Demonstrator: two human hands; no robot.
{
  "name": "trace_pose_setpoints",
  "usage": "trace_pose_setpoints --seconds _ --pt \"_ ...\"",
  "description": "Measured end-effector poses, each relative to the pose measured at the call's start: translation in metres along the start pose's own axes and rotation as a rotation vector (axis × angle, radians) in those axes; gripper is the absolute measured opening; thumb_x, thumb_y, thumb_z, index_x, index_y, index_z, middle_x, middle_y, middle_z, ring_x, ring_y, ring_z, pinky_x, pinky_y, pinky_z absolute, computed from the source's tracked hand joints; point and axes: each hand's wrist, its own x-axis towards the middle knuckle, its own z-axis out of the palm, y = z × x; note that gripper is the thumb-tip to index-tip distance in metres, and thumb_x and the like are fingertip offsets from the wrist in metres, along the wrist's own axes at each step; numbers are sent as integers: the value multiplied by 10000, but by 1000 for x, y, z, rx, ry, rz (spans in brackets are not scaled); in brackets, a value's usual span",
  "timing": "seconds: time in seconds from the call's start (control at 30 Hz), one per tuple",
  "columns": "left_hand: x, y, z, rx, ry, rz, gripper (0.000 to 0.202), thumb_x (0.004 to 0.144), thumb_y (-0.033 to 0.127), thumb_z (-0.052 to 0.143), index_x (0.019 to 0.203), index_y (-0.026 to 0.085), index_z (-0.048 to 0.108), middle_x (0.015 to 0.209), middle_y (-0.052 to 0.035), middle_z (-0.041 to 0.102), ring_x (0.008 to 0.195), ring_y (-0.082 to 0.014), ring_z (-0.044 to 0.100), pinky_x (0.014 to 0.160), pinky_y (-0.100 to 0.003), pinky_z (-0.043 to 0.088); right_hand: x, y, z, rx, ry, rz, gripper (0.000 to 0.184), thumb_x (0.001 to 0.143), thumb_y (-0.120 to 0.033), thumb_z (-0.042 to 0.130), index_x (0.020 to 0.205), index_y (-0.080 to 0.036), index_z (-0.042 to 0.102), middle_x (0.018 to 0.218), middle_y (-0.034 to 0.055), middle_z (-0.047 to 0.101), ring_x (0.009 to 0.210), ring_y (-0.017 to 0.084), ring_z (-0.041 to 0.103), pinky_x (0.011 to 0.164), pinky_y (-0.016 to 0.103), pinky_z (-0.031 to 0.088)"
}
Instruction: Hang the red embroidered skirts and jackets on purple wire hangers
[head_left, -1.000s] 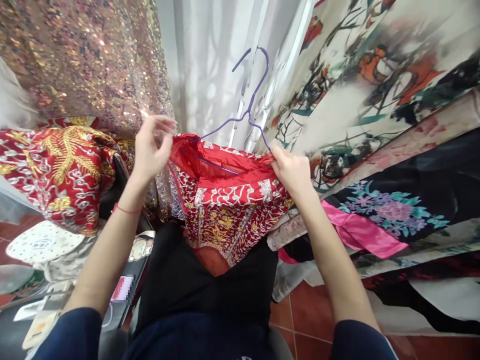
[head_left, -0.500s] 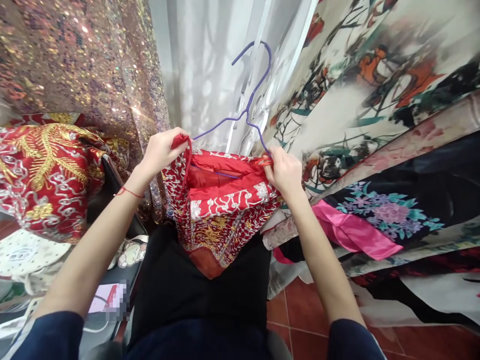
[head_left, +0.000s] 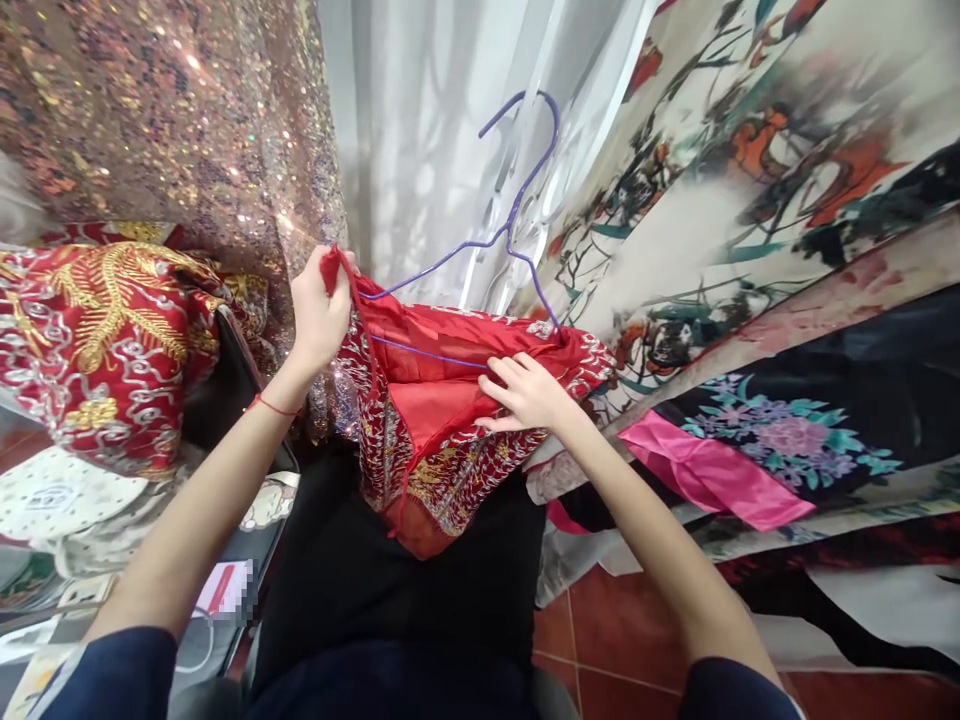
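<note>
One red garment point(head_left: 442, 405) on a hanger point(head_left: 508, 224): left hand point(head_left: 322, 312) grips the cloth's edge, right hand point(head_left: 529, 393) is open at the front.

We look through 1 camera, worn on the person's head and facing forward and down. We sit close above the lap point(head_left: 397, 610), and the left hand point(head_left: 321, 312) and right hand point(head_left: 531, 394) come near mid-view at the red garment point(head_left: 442, 408). Beyond them, we face a white curtain point(head_left: 420, 150); at lower left, we look steeply down on the right edge of a dark surface point(head_left: 257, 543).
</note>
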Motion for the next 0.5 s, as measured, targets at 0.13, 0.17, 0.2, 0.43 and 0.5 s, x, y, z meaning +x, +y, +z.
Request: trace_pose_setpoints --seconds 0.13,0.17,0.2,0.43,0.5 --pt "8 -19 3 -40 79 -190 317 976 461 452 867 200 597 808 -49 656 768 -181 646 767 -326 535 -7 -9 -8 36 27 -6 129 958 -180 548 901 -210 659 1099 106 703 977 184 619 861 352 443" --pt "10 -25 4 -63 77 -242 344 973 486 442 867 197 597 814 -56 657 770 -188 646 763 -332 537 -12 -9 -11 69 28 25 186 953 -123 520 876 -231 651 1084 79 711 965 169 628 838 341 451" --pt "11 -29 5 -91 73 -285 378 971 516 427 877 194 600 824 -64 658 774 -195 646 758 -339 537 -17 -7 -14 96 42 85 222 956 -115 496 847 -244 641 1039 62 718 923 162 633 793 333 456" --pt "10 -13 -2 -130 -32 -275 496 953 624 366 909 202 623 796 -57 625 754 -190 582 746 -337 502 -41 32 -33 -25 215 689 432 996 -531 360 787 -228 586 746 116 635 704 220 576 663 391 423" --pt "7 1 -9 -81 -199 -186 426 932 589 446 850 205 612 754 -30 599 719 -166 543 718 -305 473 -32 35 -32 0 178 644 478 1010 -553 324 794 -220 590 690 92 609 639 189 530 645 365 409"
